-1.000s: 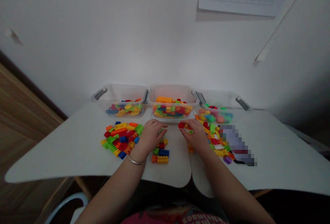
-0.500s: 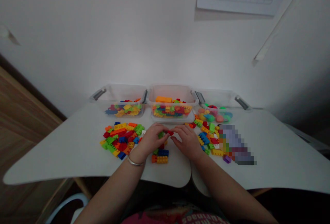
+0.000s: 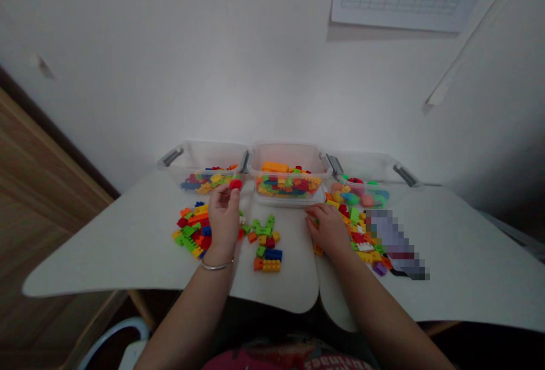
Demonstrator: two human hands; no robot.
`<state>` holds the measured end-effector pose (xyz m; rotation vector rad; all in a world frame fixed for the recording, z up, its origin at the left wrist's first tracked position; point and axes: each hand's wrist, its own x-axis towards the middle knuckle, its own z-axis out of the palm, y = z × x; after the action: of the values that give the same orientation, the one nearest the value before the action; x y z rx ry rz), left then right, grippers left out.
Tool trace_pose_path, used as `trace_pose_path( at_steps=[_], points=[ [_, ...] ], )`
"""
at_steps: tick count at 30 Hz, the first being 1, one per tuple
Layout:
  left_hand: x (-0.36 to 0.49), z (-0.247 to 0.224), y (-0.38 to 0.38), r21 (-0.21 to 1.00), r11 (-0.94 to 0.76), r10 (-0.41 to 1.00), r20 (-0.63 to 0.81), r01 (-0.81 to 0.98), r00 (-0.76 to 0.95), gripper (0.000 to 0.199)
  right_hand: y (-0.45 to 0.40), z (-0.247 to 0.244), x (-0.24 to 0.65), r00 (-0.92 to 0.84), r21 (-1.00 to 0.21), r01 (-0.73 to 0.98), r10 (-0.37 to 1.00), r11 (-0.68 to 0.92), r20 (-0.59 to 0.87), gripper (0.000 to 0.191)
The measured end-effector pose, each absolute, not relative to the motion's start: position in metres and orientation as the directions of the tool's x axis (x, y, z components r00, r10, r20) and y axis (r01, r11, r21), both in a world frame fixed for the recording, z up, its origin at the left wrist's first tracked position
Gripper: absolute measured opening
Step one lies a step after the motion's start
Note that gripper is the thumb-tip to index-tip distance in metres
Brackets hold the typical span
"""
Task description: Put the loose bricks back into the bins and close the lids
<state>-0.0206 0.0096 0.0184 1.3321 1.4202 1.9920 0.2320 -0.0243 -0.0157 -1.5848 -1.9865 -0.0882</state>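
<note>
My left hand [image 3: 225, 217], with a bracelet at the wrist, pinches a red round toy brick [image 3: 235, 184] between thumb and fingers. It is raised over the left pile of bricks [image 3: 187, 238], hiding part of that pile. My right hand [image 3: 328, 227] is low at the left side of the right pile of bricks [image 3: 361, 239], palm down. Its fingers are bent but apart from the thumb, and a bit of green shows between them. Between my hands lies a small group of bricks: green pieces [image 3: 264, 227], a blue brick [image 3: 273, 254] and a yellow brick [image 3: 271, 266].
Three clear plastic boxes stand along the wall: a left box [image 3: 204, 154] and a middle box [image 3: 289, 157] with bricks, and a right box [image 3: 366, 163] with round coloured toys. A blurred-out flat object [image 3: 395, 245] lies right. A seam divides the white tabletop [image 3: 293, 285].
My hands have parted. The left hand has carried the red brick left and up; the right hand has moved right to the pile. The small group of bricks has come into view.
</note>
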Motion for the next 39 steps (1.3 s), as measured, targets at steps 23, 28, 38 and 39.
trace_pose_path(
  at_steps=[23,28,38,39],
  points=[
    [-0.064,0.086,0.092,0.435,0.198,0.842,0.384,0.878,-0.38,0.028,-0.02,-0.021,0.235,-0.115,-0.431,0.842,0.89,0.323,0.442,0.018],
    [-0.063,0.085,0.09,0.431,0.181,0.828,0.419,0.884,-0.373,0.03,-0.02,-0.022,0.235,-0.117,-0.434,0.839,0.886,0.33,0.449,0.018],
    [-0.039,0.077,0.027,0.274,-0.178,0.704,0.707,0.945,-0.073,0.028,-0.019,-0.022,0.235,-0.114,-0.447,0.827,0.88,0.341,0.461,0.018],
    [-0.032,0.073,0.02,0.266,-0.198,0.734,0.678,0.943,-0.038,0.026,-0.019,-0.022,0.235,-0.116,-0.45,0.825,0.882,0.342,0.458,0.018]
  ],
)
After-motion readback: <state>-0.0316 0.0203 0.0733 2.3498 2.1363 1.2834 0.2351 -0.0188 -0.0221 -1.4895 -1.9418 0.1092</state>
